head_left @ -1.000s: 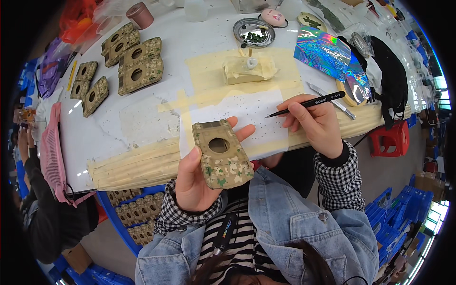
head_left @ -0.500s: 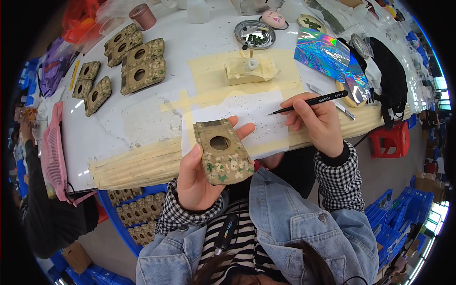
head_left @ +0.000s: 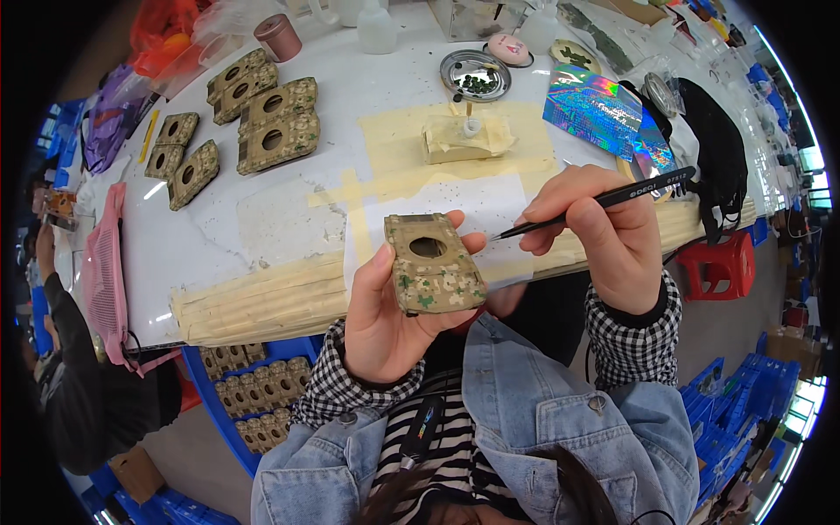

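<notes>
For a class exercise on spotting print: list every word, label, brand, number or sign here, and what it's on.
Black tweezers in the right hand: pale letters and digits, not copied out here.
Pink oval case: a mark, too small to read.
Black handle before the striped shirt: coloured marking, too blurred to read.

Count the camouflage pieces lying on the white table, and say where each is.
7: two back pieces, two right-hand pieces just nearer the person, and three left-hand pieces grouped together. Any lying underneath would be hidden.
</notes>
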`<move>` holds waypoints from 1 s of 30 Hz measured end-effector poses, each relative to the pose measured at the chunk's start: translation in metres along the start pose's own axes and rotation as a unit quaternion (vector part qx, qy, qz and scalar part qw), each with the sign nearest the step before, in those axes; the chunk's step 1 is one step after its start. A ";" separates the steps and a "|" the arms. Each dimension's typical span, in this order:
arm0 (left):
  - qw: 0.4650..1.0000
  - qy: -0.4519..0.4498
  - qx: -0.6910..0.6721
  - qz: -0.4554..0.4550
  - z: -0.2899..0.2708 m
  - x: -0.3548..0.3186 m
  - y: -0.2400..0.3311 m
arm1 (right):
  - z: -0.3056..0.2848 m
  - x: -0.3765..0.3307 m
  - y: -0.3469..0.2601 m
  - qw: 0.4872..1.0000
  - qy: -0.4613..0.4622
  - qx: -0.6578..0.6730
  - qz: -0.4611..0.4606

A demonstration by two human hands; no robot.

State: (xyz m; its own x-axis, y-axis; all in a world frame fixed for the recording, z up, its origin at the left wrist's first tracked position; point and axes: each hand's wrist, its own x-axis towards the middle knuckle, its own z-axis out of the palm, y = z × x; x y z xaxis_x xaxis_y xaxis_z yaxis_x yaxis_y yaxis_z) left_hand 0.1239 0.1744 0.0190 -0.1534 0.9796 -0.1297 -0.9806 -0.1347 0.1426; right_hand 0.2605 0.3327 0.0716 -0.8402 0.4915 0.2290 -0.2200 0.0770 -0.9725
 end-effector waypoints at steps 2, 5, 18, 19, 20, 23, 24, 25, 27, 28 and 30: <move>1.000 0.007 -0.003 0.000 0.002 0.000 0.000 | 0.009 0.004 -0.010 0.999 -0.031 0.012 -0.014; 0.998 -0.054 -0.029 -0.025 -0.005 -0.001 0.003 | 0.009 0.009 -0.022 0.993 -0.091 -0.071 -0.009; 0.996 -0.012 -0.089 -0.022 -0.005 -0.004 0.003 | 0.023 0.010 -0.014 0.997 -0.073 0.008 0.033; 0.996 -0.014 -0.089 -0.022 -0.005 -0.004 0.003 | 0.023 0.011 -0.014 0.996 -0.077 0.001 0.035; 0.996 -0.015 -0.090 -0.022 -0.005 -0.004 0.003 | 0.022 0.011 -0.015 0.996 -0.081 -0.005 0.038; 0.995 -0.011 -0.091 -0.027 -0.004 -0.004 0.004 | 0.023 0.011 -0.016 0.996 -0.083 -0.013 0.041; 0.995 -0.011 -0.090 -0.027 -0.005 -0.004 0.004 | 0.023 0.011 -0.015 0.996 -0.082 -0.014 0.041; 0.996 -0.011 -0.089 -0.027 -0.005 -0.004 0.004 | 0.023 0.011 -0.015 0.996 -0.078 -0.010 0.037; 0.996 -0.012 -0.088 -0.027 -0.006 -0.004 0.004 | 0.024 0.011 -0.013 0.997 -0.072 0.000 0.027; 0.996 -0.013 -0.088 -0.026 -0.005 -0.004 0.004 | 0.025 0.011 -0.013 0.997 -0.072 -0.006 0.022; 0.996 -0.014 -0.087 -0.025 -0.005 -0.004 0.004 | 0.025 0.012 -0.013 0.997 -0.071 -0.017 0.013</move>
State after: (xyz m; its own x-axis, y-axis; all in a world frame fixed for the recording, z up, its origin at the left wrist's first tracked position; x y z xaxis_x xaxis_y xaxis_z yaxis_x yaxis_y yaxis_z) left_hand 0.1196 0.1696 0.0151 -0.1023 0.9892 -0.1051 -0.9936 -0.1066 -0.0366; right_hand 0.2414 0.3160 0.0884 -0.9080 0.3655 0.2048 -0.1823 0.0954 -0.9786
